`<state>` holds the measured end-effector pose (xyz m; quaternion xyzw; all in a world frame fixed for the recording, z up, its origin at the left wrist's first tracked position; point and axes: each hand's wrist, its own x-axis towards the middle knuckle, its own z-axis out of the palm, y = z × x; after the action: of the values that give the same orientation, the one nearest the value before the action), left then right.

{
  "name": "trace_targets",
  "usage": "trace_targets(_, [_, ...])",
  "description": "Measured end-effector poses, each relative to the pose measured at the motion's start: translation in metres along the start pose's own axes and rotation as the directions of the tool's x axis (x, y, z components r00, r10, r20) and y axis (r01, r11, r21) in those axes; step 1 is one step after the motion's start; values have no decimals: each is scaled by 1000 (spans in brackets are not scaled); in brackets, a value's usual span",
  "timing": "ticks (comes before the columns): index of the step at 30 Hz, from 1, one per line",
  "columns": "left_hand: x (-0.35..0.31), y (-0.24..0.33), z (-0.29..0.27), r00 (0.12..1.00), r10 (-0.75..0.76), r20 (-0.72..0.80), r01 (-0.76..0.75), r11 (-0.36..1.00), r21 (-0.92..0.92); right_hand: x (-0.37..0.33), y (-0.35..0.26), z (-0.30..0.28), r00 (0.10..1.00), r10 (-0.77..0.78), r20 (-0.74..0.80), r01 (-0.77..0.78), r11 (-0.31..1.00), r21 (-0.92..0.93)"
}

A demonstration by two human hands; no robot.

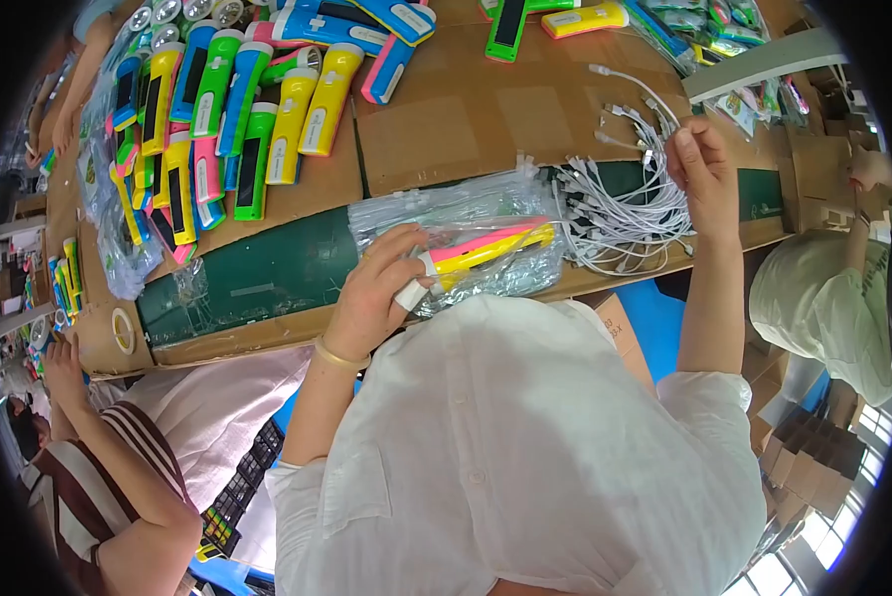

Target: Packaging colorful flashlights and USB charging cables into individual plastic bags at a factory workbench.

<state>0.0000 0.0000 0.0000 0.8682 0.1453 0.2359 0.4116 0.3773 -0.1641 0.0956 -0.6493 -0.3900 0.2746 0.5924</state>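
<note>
Near the middle of the near edge of the surface (446,124), a yellow and pink flashlight (495,248) lies slantwise under clear film on a heap of plastic bags (456,199); whether it is wholly inside one bag I cannot tell. The left hand (374,283) is closed around its left end, beside a small white piece (412,294) whose kind I cannot make out. To the right, toward the surface's right edge, lies a tangled bundle of white cables (615,214), and above it the right hand (699,164) has thumb and fingertips pinched together on one white cable (648,89), whose free end points toward the far edge. Many loose flashlights (209,94) crowd the left part of the surface, up to its far edge. The step in hand looks like singling out one cable to go with the bagged flashlight. The next move, I judge, calls for a gentle pull that frees this cable without dragging its neighbours, while the left hand holds the flashlight and film steady.
</note>
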Motion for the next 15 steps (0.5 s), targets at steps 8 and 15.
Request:
trace_targets(8, [-5, 11, 3, 995, 17, -97, -20, 999, -31, -6, -39, 76, 933, -103, 344, -51, 910, 412])
trace_targets(15, [-10, 6, 8, 992, 6, -126, -17, 996, -89, -31, 31, 112, 839, 246, 485, -408, 874, 263])
